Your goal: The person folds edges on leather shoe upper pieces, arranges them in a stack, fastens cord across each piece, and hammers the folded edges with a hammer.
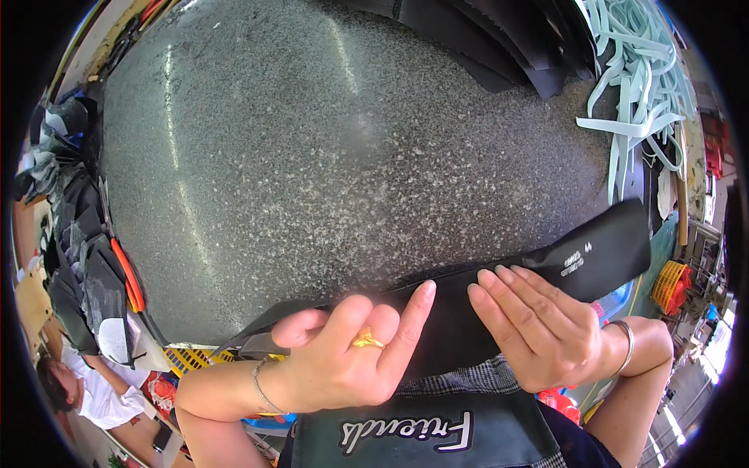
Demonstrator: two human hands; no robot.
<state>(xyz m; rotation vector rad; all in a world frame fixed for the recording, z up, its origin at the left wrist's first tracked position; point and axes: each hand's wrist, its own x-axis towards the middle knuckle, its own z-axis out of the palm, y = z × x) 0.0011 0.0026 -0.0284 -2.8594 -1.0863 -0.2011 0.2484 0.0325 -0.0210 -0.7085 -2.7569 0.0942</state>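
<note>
A long black sheet piece (608, 242), smooth like leather or coated cloth, lies along the near edge of the dark speckled work surface (351, 179). Small white marks are printed near its right end, and part of it hangs toward my apron. My left hand (351, 351) is closed on the piece's left part, most fingers curled and one digit stretched along it; the fingertips underneath are hidden. Fingers straight and close together, my right hand (546, 327) lies flat on the piece just left of the marks. Its thumb is hidden.
Black cut pieces (507, 39) lie at the far right beside a heap of pale blue strips (640, 78). On the left are orange-handled scissors (127, 273) and a pile of black pieces (74, 265). Another person (101, 390) sits at lower left.
</note>
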